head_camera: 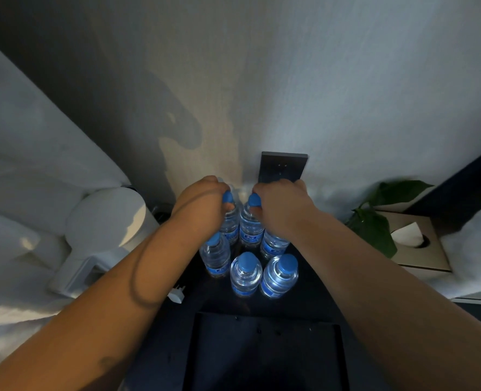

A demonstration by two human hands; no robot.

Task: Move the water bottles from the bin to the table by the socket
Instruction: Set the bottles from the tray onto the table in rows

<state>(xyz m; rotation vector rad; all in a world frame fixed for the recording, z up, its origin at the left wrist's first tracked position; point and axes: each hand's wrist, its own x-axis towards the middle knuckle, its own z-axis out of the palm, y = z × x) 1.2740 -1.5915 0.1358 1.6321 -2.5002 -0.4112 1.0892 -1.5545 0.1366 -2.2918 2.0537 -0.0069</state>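
Several clear water bottles with blue caps stand upright on a dark table [312, 283] below a black wall socket [283, 166]. My left hand [202, 198] grips the blue cap of a back-row bottle [230, 224]. My right hand [281, 204] grips the cap of the bottle beside it [251, 230]. A third back-row bottle [273, 245] stands under my right wrist. In the front row stand three bottles: left [215, 255], middle [245, 273] and right [280, 275]. The bin is not in view.
A white kettle [106, 230] sits left of the bottles, with a white plug [177, 296] lying near it. A leafy plant [374, 224] and a tissue box [414, 244] stand on the right. A dark open drawer or tray [261, 348] lies in front.
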